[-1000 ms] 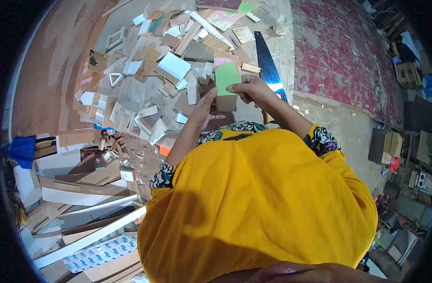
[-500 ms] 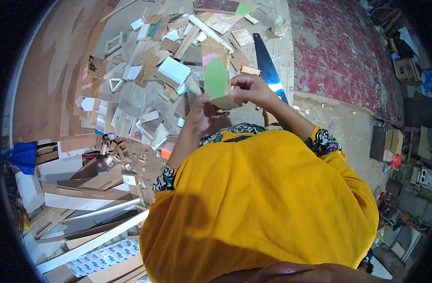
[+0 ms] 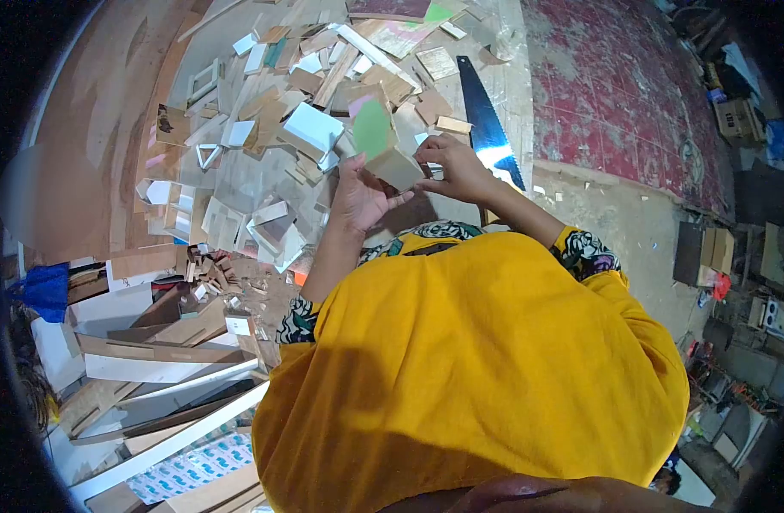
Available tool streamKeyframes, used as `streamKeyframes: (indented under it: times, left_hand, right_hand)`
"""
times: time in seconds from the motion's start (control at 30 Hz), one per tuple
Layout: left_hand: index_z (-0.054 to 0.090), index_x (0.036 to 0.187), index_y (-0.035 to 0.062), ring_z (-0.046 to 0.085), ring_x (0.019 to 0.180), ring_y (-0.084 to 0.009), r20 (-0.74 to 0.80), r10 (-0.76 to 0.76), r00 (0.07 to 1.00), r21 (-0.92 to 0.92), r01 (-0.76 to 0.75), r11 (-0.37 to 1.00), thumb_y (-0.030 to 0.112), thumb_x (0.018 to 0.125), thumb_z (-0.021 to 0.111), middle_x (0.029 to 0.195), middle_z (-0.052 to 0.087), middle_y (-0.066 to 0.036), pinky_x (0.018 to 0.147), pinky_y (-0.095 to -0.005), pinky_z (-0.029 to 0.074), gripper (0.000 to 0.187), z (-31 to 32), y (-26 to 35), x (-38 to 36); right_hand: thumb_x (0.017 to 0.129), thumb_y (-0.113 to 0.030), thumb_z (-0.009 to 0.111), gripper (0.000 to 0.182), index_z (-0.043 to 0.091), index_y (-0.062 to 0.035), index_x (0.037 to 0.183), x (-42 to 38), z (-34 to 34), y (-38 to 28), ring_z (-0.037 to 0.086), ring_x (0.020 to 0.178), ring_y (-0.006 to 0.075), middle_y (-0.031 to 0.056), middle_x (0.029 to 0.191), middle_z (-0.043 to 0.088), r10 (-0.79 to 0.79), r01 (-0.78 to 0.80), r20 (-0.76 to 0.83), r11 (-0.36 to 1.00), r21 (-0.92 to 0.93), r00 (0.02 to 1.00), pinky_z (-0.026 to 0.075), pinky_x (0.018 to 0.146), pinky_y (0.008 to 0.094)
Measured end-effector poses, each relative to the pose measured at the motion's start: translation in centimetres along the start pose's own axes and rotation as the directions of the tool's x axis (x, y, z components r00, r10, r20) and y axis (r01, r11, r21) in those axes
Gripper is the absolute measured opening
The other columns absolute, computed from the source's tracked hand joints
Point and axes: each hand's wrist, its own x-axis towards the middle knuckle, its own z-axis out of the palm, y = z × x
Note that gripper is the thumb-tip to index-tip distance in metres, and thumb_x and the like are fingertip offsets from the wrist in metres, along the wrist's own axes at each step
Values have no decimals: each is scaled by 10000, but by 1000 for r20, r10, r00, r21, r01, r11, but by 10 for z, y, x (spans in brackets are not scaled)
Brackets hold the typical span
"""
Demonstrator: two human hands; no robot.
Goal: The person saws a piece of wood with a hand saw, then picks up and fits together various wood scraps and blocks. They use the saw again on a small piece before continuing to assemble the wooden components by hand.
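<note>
A small box-like wooden piece point(image 3: 395, 166) with a green-painted face and a pale end is held up before my body. My left hand point(image 3: 357, 198) supports it from the left, thumb along its edge and fingers beneath. At its right edge, the thumb and fingers of my right hand point(image 3: 454, 168) close on the corner. Whether something small is pinched there too, I cannot make out. A hand saw point(image 3: 486, 120) lies just beyond my right hand. Left of the piece is a white-faced block point(image 3: 313, 131) among the offcuts.
Wood offcuts point(image 3: 263, 111) cover much of the work surface ahead. Longer boards and strips point(image 3: 165, 350) are stacked at lower left, near a blue cloth point(image 3: 45, 289). A worn red panel point(image 3: 614, 94) lies at right. Cardboard boxes point(image 3: 715, 250) and clutter line the far right.
The wooden piece has tilted, so more of its pale end shows and less of the green face. My left fingers have stretched out beneath it; my right hand has shifted slightly.
</note>
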Motion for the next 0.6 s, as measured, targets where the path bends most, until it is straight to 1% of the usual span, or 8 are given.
streamKeyframes:
  times: [0.23,0.3,0.37,0.4,0.43,0.47,0.5,0.6]
  left_hand:
    - [374,1294,101,497,1055,-245,-95,76,993,146,-62,987,404,722,627,1184,467,-95,864,-439,414,695,-16,-19,14]
    - [425,1246,99,521,1061,-237,-66,203,977,274,-178,945,389,744,639,1189,499,-98,853,-424,459,618,-18,-20,16]
    - [263,1389,180,486,1028,-181,26,237,971,368,-230,901,376,694,644,1193,443,-59,814,-329,436,817,-10,-13,15]
    - [260,1392,179,482,1027,-172,26,310,950,422,-292,858,376,681,649,1201,440,-60,811,-321,433,834,-6,-11,13]
    - [258,1395,179,478,1025,-163,29,381,924,475,-348,808,377,668,654,1209,436,-60,809,-313,429,851,1,-8,10]
    - [232,1404,117,459,1080,-177,-15,406,914,525,-338,781,369,643,671,1255,419,-80,866,-321,411,915,8,-5,5]
    - [232,1404,117,459,1080,-177,-10,414,910,527,-347,776,369,643,671,1255,419,-80,866,-321,411,915,9,-3,7]
    - [170,1401,-4,400,1189,-244,141,570,809,636,-516,574,299,618,721,1315,373,-152,981,-347,343,1004,16,1,7]
  right_hand:
    - [634,-159,742,352,594,-42,931,-3,19,23,528,943,309,118,960,562,67,-69,96,997,18,993,443,800,381]
    - [648,-117,709,390,574,-42,1006,-1,14,22,525,965,313,136,976,552,12,-10,-49,999,47,999,444,817,365]
    - [700,-78,646,396,562,-66,1088,3,4,21,537,985,263,115,1017,561,41,-27,-107,991,133,993,452,823,343]
    - [722,-110,622,404,553,-47,1115,7,-5,19,532,995,238,105,1075,546,300,-262,33,767,586,953,455,821,339]
    - [743,-143,599,418,545,-28,1141,10,-17,14,526,1005,213,95,1133,532,439,-434,279,305,848,854,458,820,336]
    - [822,-145,595,334,558,-70,1146,11,-31,7,549,912,123,33,1028,570,381,-434,344,181,883,858,479,744,284]
    - [822,-145,595,334,558,-70,1146,12,-35,0,549,912,123,33,1028,570,375,-429,340,187,884,863,479,744,284]
    - [802,-210,680,337,594,-44,1082,13,-36,-23,559,682,71,-1,820,591,304,-381,251,524,762,919,474,611,207]
